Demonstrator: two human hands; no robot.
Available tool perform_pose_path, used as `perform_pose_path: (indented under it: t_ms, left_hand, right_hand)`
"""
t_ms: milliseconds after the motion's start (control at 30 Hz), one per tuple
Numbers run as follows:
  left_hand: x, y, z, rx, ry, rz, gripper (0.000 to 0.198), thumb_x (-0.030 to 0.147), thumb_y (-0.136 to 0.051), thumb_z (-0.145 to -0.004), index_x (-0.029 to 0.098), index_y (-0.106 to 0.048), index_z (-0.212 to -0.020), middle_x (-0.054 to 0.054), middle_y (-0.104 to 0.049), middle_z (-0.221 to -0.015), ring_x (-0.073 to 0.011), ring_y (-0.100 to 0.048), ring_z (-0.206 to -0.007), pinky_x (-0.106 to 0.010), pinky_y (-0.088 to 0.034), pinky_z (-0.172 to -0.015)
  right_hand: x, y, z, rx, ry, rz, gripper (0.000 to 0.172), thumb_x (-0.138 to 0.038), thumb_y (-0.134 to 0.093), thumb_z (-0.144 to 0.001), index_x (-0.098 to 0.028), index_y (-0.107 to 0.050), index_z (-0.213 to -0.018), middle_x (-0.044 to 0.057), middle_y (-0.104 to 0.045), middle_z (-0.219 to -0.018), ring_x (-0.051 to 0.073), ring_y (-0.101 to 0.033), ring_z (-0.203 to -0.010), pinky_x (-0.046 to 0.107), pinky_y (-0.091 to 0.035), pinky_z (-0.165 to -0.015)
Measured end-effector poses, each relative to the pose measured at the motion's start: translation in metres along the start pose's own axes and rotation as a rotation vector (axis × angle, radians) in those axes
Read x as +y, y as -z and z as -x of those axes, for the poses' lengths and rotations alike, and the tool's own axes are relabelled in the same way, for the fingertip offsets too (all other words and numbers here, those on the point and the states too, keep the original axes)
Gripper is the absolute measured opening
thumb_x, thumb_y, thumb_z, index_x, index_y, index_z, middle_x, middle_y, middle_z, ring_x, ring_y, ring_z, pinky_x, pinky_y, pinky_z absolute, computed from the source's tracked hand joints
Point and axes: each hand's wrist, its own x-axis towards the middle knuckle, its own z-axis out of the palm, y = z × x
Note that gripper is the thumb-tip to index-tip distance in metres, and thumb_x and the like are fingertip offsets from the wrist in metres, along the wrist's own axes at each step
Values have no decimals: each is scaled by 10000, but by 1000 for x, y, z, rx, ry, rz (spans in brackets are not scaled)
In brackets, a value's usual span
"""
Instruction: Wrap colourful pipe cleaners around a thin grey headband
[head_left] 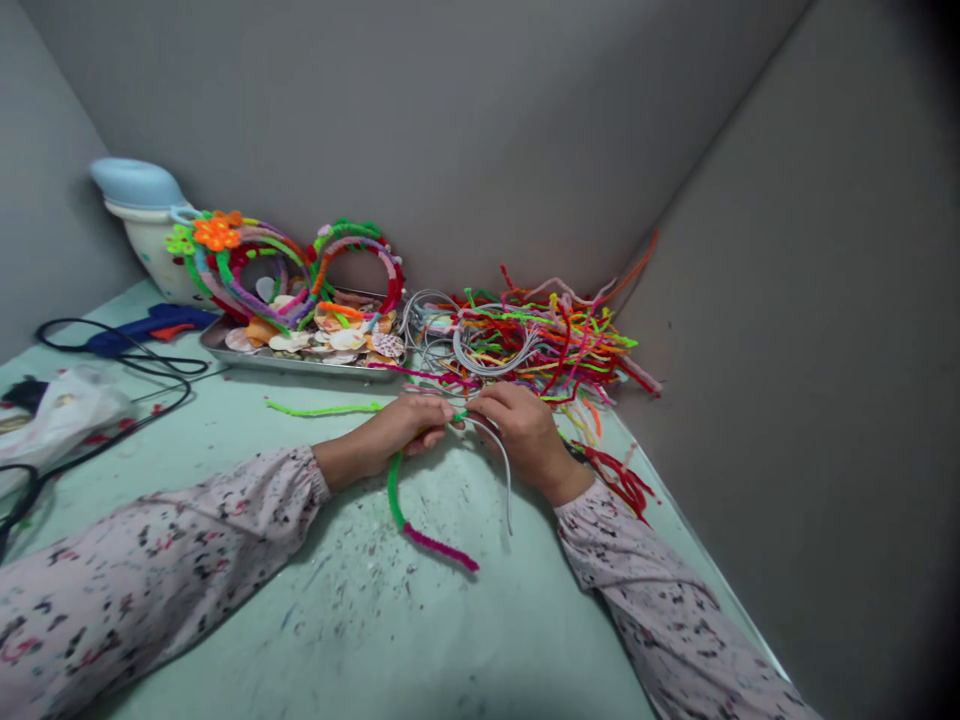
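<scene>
A thin hoop lies between my hands: its left part (pixel 394 490) is wrapped in green and ends in magenta, while its right part (pixel 506 475) is bare and whitish. My left hand (pixel 409 425) is closed round the hoop where the green wrapping stops. Close beside it, my right hand (pixel 521 425) pinches at the same spot, with a bit of green (pixel 460 414) showing between the fingertips. Both free ends of the hoop point down over the pale green table (pixel 420 630). A bright lime strand (pixel 322 410) lies left of my left hand.
Behind my hands stands a metal tray (pixel 300 368) with shells and colourful wrapped hoops (pixel 360 240). A heap of fuzzy stems (pixel 570 340) and bare hoops (pixel 495 360) is right of it. Leftward are a white bin (pixel 161 250), blue glue gun (pixel 146 328), black cable (pixel 169 400) and plastic bag (pixel 79 410).
</scene>
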Motion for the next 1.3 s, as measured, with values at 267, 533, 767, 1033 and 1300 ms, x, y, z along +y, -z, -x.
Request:
perform_pose_path:
  t_ms: [267,533,767,1033,1300]
  left_hand:
    - [-2,2,-2,47,-35,26,166,285,-537,-801,153,-516,-701,55,-388,-476,-33,-260,-358,-164,-151,-338]
    - [5,-1,2,119,-56,133,123,270,-554,-790,149,-534,-774,68,-373,-489,-28,-256,-360,-162,-151,-346]
    - [2,1,3,104,-91,116,120,278,-546,-794,158,-539,-801,66,-398,-511,-37,-275,-364,-178,-159,-351]
    - [-3,1,0,109,-140,29,120,268,-560,-777,149,-558,-776,52,-417,-546,-45,-323,-430,-173,-200,-395]
    - [-4,2,0,99,-127,16,121,273,-564,-765,153,-561,-763,45,-441,-556,-50,-345,-434,-185,-194,-399]
  right_hand:
    - [1,-2,0,70,-52,34,214,-234,-521,-901,-201,-652,-1068,89,-633,-998,210,-549,-930,337,-424,-813]
    - [0,-8,-1,317,-170,46,298,-112,-486,-861,-193,-628,-1109,94,-611,-1048,220,-547,-991,372,-445,-882]
    - [-8,-10,5,407,-363,-341,170,-280,-512,-888,-171,-632,-836,37,-620,-742,150,-563,-669,280,-459,-646]
    - [-14,-15,1,31,-676,-1100,372,-481,-496,-866,-146,-657,-870,20,-622,-655,107,-554,-500,225,-417,-483]
    - [-16,-13,-2,-13,-741,-1153,248,-395,-591,-810,-162,-663,-856,-30,-545,-573,80,-473,-438,208,-377,-432]
